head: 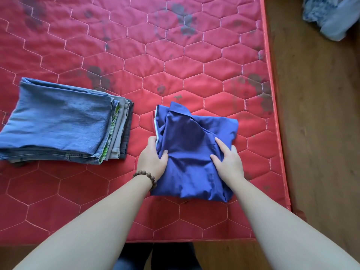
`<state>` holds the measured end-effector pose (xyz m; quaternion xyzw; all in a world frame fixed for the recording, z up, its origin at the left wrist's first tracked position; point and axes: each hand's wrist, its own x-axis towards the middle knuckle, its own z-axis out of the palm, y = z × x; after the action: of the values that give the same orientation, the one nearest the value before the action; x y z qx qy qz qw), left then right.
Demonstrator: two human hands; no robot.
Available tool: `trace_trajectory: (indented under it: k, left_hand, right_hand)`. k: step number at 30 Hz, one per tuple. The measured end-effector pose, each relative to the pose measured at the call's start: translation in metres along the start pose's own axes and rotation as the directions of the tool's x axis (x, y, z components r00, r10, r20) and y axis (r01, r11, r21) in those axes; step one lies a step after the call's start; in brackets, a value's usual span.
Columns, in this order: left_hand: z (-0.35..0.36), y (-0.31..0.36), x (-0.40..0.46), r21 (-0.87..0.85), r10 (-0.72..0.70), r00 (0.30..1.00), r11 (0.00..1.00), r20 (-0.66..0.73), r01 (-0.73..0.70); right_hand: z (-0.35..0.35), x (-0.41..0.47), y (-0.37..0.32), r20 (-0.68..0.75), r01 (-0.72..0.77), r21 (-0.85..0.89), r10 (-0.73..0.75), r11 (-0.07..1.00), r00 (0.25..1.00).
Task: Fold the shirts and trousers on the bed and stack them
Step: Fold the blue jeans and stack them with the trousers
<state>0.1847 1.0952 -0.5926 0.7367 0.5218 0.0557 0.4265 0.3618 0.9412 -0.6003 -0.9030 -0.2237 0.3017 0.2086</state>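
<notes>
A dark blue shirt (187,145) lies folded into a rough rectangle on the red quilted mattress (136,55), near its front right corner, collar pointing away from me. My left hand (153,158), with a bead bracelet at the wrist, grips the shirt's left edge, thumb on top. My right hand (227,158) rests on the right half of the shirt, fingers spread and pinching a fold. To the left sits a stack of folded clothes (64,125): blue jeans on top, with green, grey and dark layers showing at its right edge.
The mattress's right edge (272,94) borders a wooden floor (321,114). A pale blue heap of cloth (335,16) lies on the floor at the top right. The mattress's front edge runs just before my legs.
</notes>
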Motion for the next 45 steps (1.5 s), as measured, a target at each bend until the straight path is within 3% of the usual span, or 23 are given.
trace_trajectory:
  k: [6,14,22,28,33,38,40,45]
  left_hand:
    - [-0.018,0.017,-0.009,0.035,0.146,0.983,0.989,-0.112,-0.143]
    - [-0.11,0.013,0.004,0.0,0.194,0.962,0.98,-0.194,-0.198]
    - [-0.265,-0.056,0.045,0.029,0.252,0.939,0.967,-0.233,-0.252]
    - [-0.352,-0.118,0.087,0.001,0.226,0.961,0.974,-0.159,-0.229]
    - [-0.364,-0.161,0.114,0.006,0.186,0.977,0.982,-0.106,-0.187]
    - [-0.348,-0.205,0.123,0.01,0.07,0.998,0.998,0.006,-0.07]
    - [-0.343,-0.213,0.123,0.006,0.054,0.997,0.998,0.052,-0.055]
    - [-0.336,-0.204,0.128,-0.091,0.173,0.981,0.979,-0.083,-0.181]
  right_hand:
    - [-0.001,-0.027,-0.041,-0.133,0.048,-0.138,-0.067,0.989,0.989]
    - [0.002,-0.055,-0.142,-0.252,0.168,-0.116,-0.192,0.979,0.948]
    - [0.075,-0.078,-0.284,-0.252,0.246,-0.048,-0.251,0.968,0.935]
    - [0.138,-0.085,-0.361,-0.236,0.252,-0.009,-0.247,0.968,0.94]
    - [0.177,-0.073,-0.375,-0.219,0.247,-0.004,-0.242,0.969,0.945]
    - [0.198,-0.057,-0.353,-0.046,0.052,0.031,-0.05,0.998,0.998]
    - [0.197,-0.052,-0.349,-0.038,0.068,0.045,-0.066,0.997,0.997]
    - [0.197,-0.049,-0.347,-0.157,0.176,0.054,-0.166,0.983,0.974]
